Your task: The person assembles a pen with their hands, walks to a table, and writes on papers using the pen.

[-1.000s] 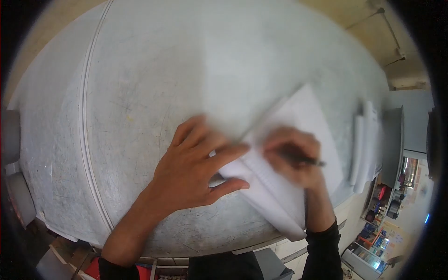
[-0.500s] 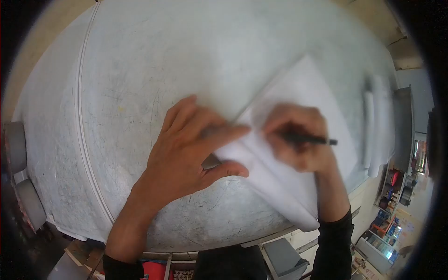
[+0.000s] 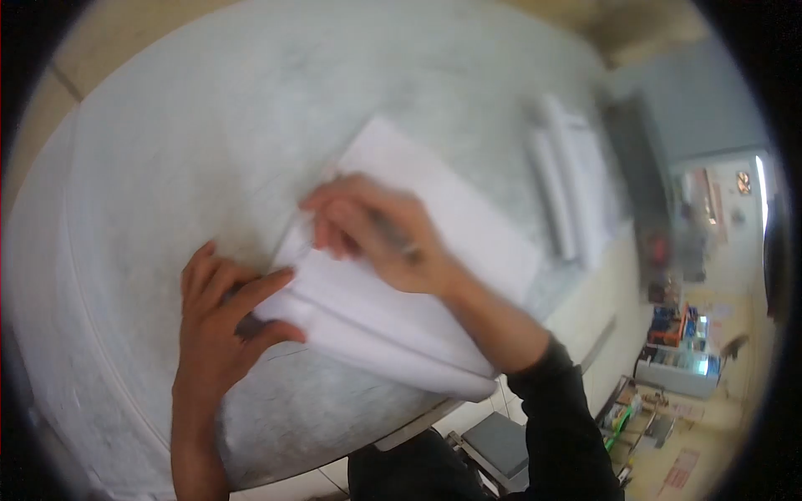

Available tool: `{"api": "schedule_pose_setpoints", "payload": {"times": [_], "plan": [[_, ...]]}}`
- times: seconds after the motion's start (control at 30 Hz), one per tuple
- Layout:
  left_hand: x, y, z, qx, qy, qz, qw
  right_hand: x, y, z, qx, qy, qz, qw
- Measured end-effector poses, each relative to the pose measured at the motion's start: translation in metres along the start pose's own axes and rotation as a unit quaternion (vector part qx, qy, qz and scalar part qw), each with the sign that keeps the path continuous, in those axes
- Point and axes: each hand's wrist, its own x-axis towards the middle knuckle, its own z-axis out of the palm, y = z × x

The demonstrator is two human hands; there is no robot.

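Observation:
A white sheet of paper (image 3: 455, 204) lies at a slant on the table, its near edge curled over in a thick fold (image 3: 376, 355). My right hand (image 3: 380, 230), blurred by motion, rests over the upper left part of the paper with its fingers closed round a dark pen (image 3: 408, 248). Only the pen's back part shows; its tip is hidden behind the hand. At the paper's left end is my left hand (image 3: 221, 321), with thumb and index finger spread apart and touching the paper on either side of the fold.
The pale, scratched table (image 3: 175, 150) has a curved near edge. More white paper, seemingly rolled or folded, (image 3: 576, 179) lies at its right side. A grey stool (image 3: 497, 442) stands below the near edge. Shelves with assorted items (image 3: 681, 334) are at the far right.
The view has turned rightward, so paper and hands appear further left. My right hand has shifted toward the paper's upper left edge, still holding the pen. My left hand stays at the paper's left end.

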Motion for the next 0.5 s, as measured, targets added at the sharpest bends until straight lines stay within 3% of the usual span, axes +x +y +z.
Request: {"api": "schedule_pose_setpoints", "payload": {"times": [0.07,0.1,0.13,0.17,0.2,0.27,0.33,0.37,0.4,0.47,0.5], "plan": [[0.001,0.000,0.002,-0.007,-0.004,0.009,1.000,-0.011,-0.006,-0.027,-0.037,0.044,-0.033,0.998],[0.002,0.000,0.002,-0.006,-0.009,-0.008,1.000,-0.022,-0.011,-0.051,-0.188,0.105,-0.099,0.972],[0.005,0.002,0.001,-0.008,-0.004,0.002,1.000,-0.035,-0.018,-0.075,-0.331,0.159,-0.160,0.916],[0.007,0.004,0.000,-0.017,0.010,0.011,1.000,-0.054,-0.025,-0.106,-0.431,0.226,-0.145,0.861],[0.009,0.007,-0.001,-0.026,0.025,0.019,0.999,-0.075,-0.034,-0.139,-0.522,0.289,-0.128,0.792],[0.007,0.010,0.001,-0.030,0.026,0.007,0.999,-0.124,-0.053,-0.193,-0.635,0.370,0.066,0.675],[0.006,0.009,0.002,-0.028,0.029,-0.003,0.999,-0.188,-0.027,-0.258,-0.708,0.319,0.150,0.611],[0.006,0.007,0.003,-0.039,0.030,-0.007,0.999,-0.199,-0.032,-0.262,-0.612,0.316,0.213,0.693],[0.005,0.006,0.005,-0.052,0.028,-0.011,0.998,-0.204,-0.030,-0.266,-0.612,0.322,0.213,0.690],[0.008,0.004,0.009,-0.046,0.029,-0.017,0.998,-0.205,-0.018,-0.271,-0.669,0.313,0.118,0.663],[0.005,-0.002,0.014,-0.039,0.031,-0.028,0.998,-0.197,-0.020,-0.260,-0.626,0.322,0.133,0.698]]}}
